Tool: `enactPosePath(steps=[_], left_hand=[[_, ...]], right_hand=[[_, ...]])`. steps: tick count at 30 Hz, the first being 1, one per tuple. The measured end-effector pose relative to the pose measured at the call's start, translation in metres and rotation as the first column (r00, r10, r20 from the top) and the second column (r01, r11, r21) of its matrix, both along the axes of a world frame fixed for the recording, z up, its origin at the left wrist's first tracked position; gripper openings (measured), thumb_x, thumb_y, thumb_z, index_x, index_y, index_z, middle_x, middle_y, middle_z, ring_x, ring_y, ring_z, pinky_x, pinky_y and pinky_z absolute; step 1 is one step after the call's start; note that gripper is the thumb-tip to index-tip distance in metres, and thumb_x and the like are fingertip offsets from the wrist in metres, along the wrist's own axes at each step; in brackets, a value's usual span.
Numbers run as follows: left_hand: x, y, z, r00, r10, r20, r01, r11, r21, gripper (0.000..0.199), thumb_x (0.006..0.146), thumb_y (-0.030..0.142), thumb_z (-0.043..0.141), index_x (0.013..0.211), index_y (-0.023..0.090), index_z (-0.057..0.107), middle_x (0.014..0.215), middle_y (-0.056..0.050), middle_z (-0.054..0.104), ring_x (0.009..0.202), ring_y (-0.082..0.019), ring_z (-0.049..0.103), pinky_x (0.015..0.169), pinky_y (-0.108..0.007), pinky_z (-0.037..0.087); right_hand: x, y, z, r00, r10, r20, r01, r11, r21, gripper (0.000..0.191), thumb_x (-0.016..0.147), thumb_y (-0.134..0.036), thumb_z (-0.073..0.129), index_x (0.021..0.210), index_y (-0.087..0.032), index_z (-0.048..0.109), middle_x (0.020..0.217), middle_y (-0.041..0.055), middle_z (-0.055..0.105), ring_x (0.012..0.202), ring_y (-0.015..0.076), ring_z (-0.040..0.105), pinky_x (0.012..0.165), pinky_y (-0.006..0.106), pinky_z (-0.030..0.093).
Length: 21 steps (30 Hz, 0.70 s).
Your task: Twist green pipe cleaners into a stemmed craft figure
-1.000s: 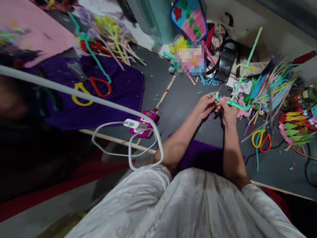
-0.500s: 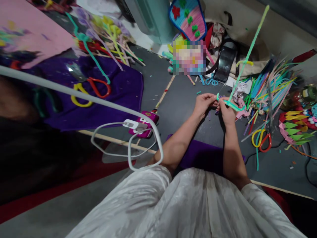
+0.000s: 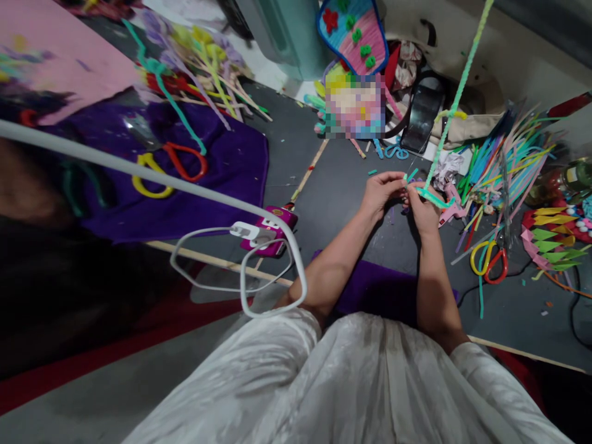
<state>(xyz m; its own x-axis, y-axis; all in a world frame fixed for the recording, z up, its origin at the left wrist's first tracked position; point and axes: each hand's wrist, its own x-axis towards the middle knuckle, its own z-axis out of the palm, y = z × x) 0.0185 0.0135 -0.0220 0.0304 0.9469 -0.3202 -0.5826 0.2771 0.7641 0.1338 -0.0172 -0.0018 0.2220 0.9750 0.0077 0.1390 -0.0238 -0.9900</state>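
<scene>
here, hands pinch green stem; jar label unreadable

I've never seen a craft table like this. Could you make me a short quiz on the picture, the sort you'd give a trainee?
1. Multiple choice: What does the person's right hand hold?
A) a glass jar
B) a tall, mostly green fuzzy stem
C) a white plug

2. True or false: A pair of scissors lies on the purple cloth at the left of the picture.

3. Fill in the blank: A short ____ piece crosses the tall stem partway up.

Key:
1. B
2. True; its handles are one yellow loop and one red-orange loop.
3. yellow
</scene>
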Motion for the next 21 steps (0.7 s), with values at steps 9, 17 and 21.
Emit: enactPosePath(steps=[9,17,21], left_hand=[[-0.0022,0.0016,0.0026,0.979,-0.099,0.178,0.104,0.994,-0.017,0.029,0.063,0.015,0.084,0.086,0.014,0.067,0.068,0.003,0.065,0.055,-0.007,0.059,0.058,-0.021,0.05],[-0.0016,-0.0051,0.0091,0.949,-0.165,0.268,0.143,0.985,0.101,0.038,0.065,0.019,0.088,0.093,0.019,0.062,0.065,0.006,0.06,0.056,-0.007,0.057,0.057,-0.019,0.047],[-0.0007,-0.0052,0.01,0.97,-0.156,0.186,0.133,0.982,0.132,0.036,0.065,0.022,0.089,0.091,0.019,0.065,0.069,0.005,0.062,0.058,-0.007,0.057,0.059,-0.019,0.048]], right_hand=[[-0.001,0.0044,0.0022,0.946,-0.001,-0.325,-0.01,0.999,-0.031,0.031,0.07,-0.043,0.079,0.084,-0.021,0.062,0.059,-0.0072,0.066,0.047,0.0081,0.06,0.046,0.02,0.054],[0.0005,0.0069,0.0024,0.903,-0.015,-0.429,-0.037,0.993,-0.113,0.033,0.066,-0.041,0.081,0.082,-0.021,0.06,0.057,-0.0076,0.066,0.045,0.0068,0.058,0.044,0.019,0.053],[-0.0007,0.0065,0.0014,0.912,-0.018,-0.409,-0.022,0.995,-0.093,0.031,0.066,-0.041,0.081,0.081,-0.021,0.061,0.057,-0.0076,0.066,0.044,0.0071,0.058,0.044,0.019,0.054]])
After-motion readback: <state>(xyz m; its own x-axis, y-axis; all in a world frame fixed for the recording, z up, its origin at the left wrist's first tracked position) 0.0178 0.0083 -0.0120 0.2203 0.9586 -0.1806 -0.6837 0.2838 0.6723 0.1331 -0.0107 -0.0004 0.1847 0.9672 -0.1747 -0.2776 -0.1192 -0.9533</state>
